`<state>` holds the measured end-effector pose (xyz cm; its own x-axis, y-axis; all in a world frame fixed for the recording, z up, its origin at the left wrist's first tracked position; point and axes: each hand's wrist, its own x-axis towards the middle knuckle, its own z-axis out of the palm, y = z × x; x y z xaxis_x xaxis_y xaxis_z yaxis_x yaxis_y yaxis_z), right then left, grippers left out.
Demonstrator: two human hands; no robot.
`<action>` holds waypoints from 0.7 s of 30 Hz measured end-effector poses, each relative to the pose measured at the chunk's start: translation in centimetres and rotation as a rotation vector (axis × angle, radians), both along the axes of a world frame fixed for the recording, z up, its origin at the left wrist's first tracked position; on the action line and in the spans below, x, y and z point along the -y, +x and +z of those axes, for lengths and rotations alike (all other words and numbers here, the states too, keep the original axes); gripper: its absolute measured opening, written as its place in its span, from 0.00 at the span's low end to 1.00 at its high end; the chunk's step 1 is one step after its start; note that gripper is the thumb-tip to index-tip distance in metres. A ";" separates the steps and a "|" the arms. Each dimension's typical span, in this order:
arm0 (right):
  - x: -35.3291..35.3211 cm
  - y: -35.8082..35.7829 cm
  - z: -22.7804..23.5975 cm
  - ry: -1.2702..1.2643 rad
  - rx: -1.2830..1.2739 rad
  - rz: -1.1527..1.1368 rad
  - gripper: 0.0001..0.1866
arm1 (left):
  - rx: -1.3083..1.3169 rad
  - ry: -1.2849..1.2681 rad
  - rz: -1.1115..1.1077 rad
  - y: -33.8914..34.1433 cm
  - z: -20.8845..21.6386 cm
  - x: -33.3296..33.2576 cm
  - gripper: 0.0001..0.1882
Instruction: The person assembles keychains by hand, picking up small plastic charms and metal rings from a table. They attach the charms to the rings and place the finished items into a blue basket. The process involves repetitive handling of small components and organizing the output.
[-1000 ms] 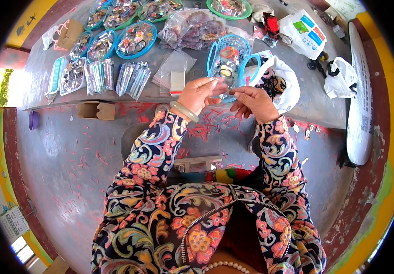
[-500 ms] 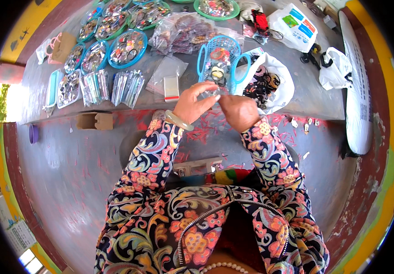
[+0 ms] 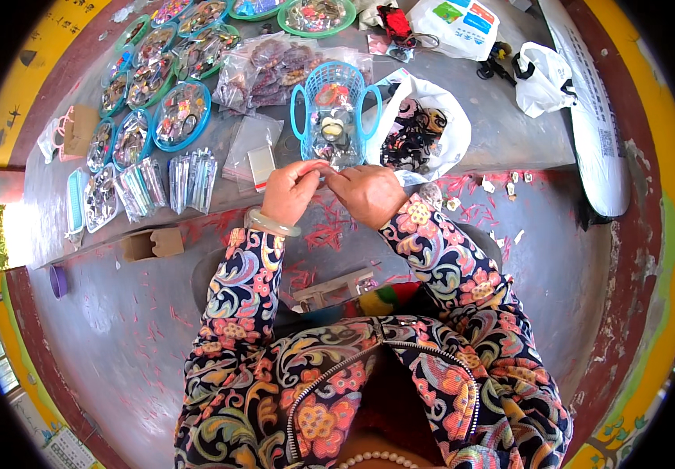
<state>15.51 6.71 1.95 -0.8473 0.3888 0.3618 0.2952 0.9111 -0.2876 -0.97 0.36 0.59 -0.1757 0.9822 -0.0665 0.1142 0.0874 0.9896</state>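
Observation:
My left hand [image 3: 290, 194], with a pale bangle on its wrist, is closed in a pinch. My right hand [image 3: 370, 194] meets it fingertip to fingertip, also pinching. Between them is a small piece of clear plastic, mostly covered by the fingers. Just beyond the hands stands a blue plastic basket [image 3: 304, 129] with two loop handles, holding small trinkets and a pale round piece. Right of it lies an open white plastic bag [image 3: 454, 133] full of dark hair ties. Left of my left hand are flat clear bags [image 3: 245, 144] and a small white box with a red edge [image 3: 261, 166].
Blue and green round baskets [image 3: 183, 116] of packaged trinkets fill the table's far left. Bundles of wrapped pens [image 3: 193, 181] lie nearer. Clear bags of beaded items [image 3: 263, 74] are behind the blue basket. A cardboard box [image 3: 152, 244] sits below the table edge; white bags [image 3: 544, 82] lie right.
The view has shifted, so the table's things appear further left. My hands have drawn nearer to me, away from the blue basket, and their fingertips have come closer together.

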 end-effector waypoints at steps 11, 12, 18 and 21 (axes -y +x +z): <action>-12.1 8.0 -4.9 -0.318 0.161 -0.609 0.08 | 0.196 -0.065 0.103 -0.5 0.0 0.4 0.12; -12.6 8.4 -6.5 -0.314 0.257 -0.625 0.08 | 0.214 -0.057 0.104 -0.4 -0.1 0.4 0.13; -12.8 9.0 -12.7 -0.392 0.381 -0.622 0.07 | 0.161 -0.035 0.086 -0.7 -0.6 0.3 0.13; -13.4 8.1 -13.5 -0.465 0.229 -0.717 0.11 | 0.159 -0.046 0.099 -0.6 -0.4 0.4 0.13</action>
